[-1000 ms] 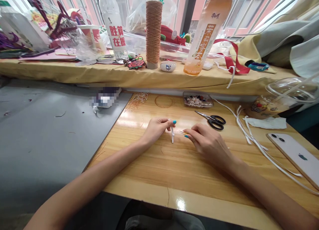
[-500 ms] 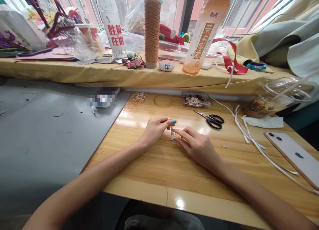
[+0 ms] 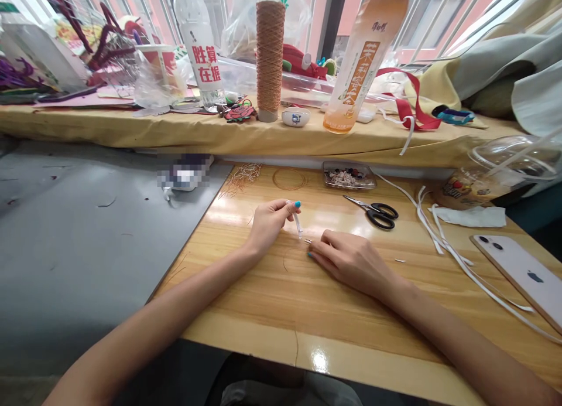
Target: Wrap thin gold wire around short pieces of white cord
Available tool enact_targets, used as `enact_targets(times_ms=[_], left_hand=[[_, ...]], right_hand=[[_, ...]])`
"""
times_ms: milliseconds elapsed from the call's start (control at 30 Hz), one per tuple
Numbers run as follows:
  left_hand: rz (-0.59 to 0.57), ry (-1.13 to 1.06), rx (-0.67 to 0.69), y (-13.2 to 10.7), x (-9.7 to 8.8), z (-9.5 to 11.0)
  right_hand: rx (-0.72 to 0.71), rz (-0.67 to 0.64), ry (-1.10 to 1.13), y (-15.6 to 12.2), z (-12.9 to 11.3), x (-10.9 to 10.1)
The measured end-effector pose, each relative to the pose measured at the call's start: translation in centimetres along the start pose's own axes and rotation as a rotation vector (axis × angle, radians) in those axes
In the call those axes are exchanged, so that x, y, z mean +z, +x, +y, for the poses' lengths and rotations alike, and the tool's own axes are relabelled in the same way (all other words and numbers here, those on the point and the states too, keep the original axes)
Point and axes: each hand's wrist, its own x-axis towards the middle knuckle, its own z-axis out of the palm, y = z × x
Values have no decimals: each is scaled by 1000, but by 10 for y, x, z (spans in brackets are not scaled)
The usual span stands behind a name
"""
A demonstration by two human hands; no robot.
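Note:
My left hand (image 3: 270, 224) is closed in a pinch on a short white strip (image 3: 298, 225) that hangs down over the wooden table (image 3: 316, 300). My right hand (image 3: 346, 259) rests on the table just right of it, fingers curled together near the strip's lower end, pinching something thin that I cannot make out. A fine copper thread (image 3: 287, 258) curls on the wood below the two hands.
Black-handled scissors (image 3: 375, 212) and a clear tray of small beads (image 3: 349, 176) lie behind my right hand. White strips (image 3: 439, 236) and a phone (image 3: 520, 274) sit at the right. A thread spool (image 3: 270, 57) and two bottles (image 3: 204, 45) stand on the yellow ledge.
My left hand has lifted slightly and moved back with the white strip. My right hand has slid left and lowered onto the table below the strip's end.

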Motion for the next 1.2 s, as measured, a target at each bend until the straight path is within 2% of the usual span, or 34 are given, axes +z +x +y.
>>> enact_targets(times_ms=[167, 233, 300, 400, 467, 567, 600, 667, 767, 933, 1067, 1200], left_hand=[[-16, 100, 104, -4, 1, 3], [-21, 158, 178, -7, 3, 4], [-27, 231, 260, -9, 4, 4], [-52, 316, 350, -14, 8, 6], [-55, 327, 385, -18, 10, 9], [-34, 342, 450, -23, 11, 13], [-28, 350, 477, -24, 11, 15], [-19, 365, 525, -26, 11, 18], [-21, 373, 572, -28, 11, 20], [-69, 339, 560, -29, 11, 22], [-48, 268, 410, -27, 11, 22], [-56, 103, 183, -24, 13, 19]], right_hand=[[134, -15, -148, -4, 25, -1], [229, 46, -127, -5, 27, -1], [272, 108, -3, -5, 20, -3], [313, 115, 448, 0, -2, -5], [468, 75, 851, 5, -15, -7], [804, -2, 1428, 12, -24, -11], [891, -18, 1565, 13, -24, -12], [978, -61, 1739, 14, -22, -14], [961, -119, 1860, 13, -18, -15], [866, -86, 1855, 12, -14, -15], [779, -103, 1738, 11, -15, -16], [675, -38, 1539, 9, -20, -17]])
